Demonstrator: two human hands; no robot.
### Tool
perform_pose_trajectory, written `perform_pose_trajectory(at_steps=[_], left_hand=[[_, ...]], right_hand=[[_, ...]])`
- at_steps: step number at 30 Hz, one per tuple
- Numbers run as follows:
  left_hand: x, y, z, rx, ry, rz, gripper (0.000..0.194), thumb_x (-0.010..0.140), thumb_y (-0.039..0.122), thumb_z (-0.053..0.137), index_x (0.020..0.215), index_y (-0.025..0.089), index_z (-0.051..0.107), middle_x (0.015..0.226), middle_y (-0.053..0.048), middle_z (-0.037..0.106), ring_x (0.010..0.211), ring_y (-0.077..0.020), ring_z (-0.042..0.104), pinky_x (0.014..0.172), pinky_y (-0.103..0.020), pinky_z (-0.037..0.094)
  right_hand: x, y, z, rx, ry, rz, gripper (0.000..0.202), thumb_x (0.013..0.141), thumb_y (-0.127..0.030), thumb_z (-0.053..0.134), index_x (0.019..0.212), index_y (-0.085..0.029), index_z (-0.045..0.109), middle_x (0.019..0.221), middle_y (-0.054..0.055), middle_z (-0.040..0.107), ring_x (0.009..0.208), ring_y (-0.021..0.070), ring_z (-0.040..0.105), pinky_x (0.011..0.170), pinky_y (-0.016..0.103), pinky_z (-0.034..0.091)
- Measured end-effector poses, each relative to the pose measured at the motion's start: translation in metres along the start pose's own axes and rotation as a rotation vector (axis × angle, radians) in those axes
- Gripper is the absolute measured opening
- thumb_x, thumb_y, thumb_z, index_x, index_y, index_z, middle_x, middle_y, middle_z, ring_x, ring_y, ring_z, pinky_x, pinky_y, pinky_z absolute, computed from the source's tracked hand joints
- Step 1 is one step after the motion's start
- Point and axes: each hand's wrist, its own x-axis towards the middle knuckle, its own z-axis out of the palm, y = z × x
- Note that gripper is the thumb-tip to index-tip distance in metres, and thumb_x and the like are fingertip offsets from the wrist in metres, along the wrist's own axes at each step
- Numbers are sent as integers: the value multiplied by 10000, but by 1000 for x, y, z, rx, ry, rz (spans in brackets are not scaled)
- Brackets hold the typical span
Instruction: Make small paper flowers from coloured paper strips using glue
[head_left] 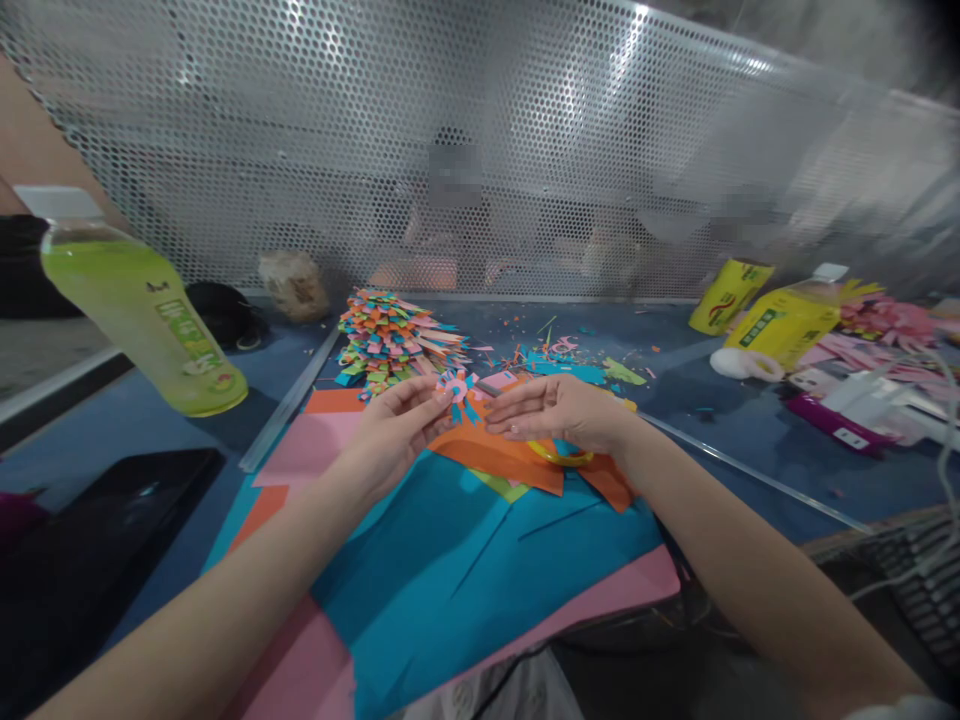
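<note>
Between thumb and fingers, my left hand [409, 420] pinches a small pink and blue paper rosette [457, 388] with blue tails. Just to the right, my right hand [551, 408] has its fingers stretched out beside the rosette, palm turned inward. A yellow ring-like handle [559, 455] lies below my right hand on orange paper [487, 455]. Large blue paper sheets [465, 560] spread under both hands, over pink paper [300, 660]. Behind my left hand stands a pile of folded multicoloured paper pieces [390, 340].
A green drink bottle [150, 310] and a dark tablet-like object [127, 530] are at the left. Paper scraps [562, 362] lie behind my right hand. Farther right are a yellow bottle [784, 325] and pink paper strips [862, 355]. A perforated metal screen [480, 150] borders the back.
</note>
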Motion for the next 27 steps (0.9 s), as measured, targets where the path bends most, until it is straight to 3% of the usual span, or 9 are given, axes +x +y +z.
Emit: perform_pose_trajectory(at_steps=[6, 10, 14, 19, 27], left_hand=[[1, 0, 0, -5, 25, 11, 228, 579, 104, 722, 760, 138, 588, 646, 20, 639, 564, -65, 588, 578, -179, 506], [1, 0, 1, -6, 15, 27, 252, 556, 115, 741, 755, 129, 588, 623, 17, 630, 555, -70, 583, 563, -183, 506], [2, -1, 1, -3, -5, 40, 256, 551, 128, 747, 758, 124, 596, 656, 8, 642, 561, -66, 583, 562, -173, 504], [3, -3, 0, 11, -38, 40, 272, 549, 142, 750, 779, 122, 605, 664, 6, 647, 550, -62, 582, 561, -167, 502], [3, -4, 1, 6, -38, 43, 286, 536, 157, 761, 772, 122, 602, 635, 4, 640, 546, -71, 585, 552, -172, 499]], right_hand=[[0, 0, -2, 33, 3, 69, 142, 622, -167, 702, 760, -148, 676, 723, 29, 689, 623, 121, 652, 610, 237, 536], [2, 1, -3, -33, -1, 2, 104, 653, -195, 681, 748, -151, 683, 652, 12, 672, 403, 27, 521, 428, 154, 446], [2, 1, -1, -72, 38, -4, 81, 635, -183, 683, 711, -154, 679, 592, -6, 640, 448, 33, 523, 448, 150, 422], [3, 2, 1, -46, 56, 42, 62, 664, -188, 630, 703, -143, 648, 676, 22, 638, 545, 59, 553, 563, 200, 465], [7, 5, 3, 89, -12, 60, 169, 682, -31, 384, 601, -148, 475, 520, -45, 432, 422, 27, 361, 457, 190, 360]])
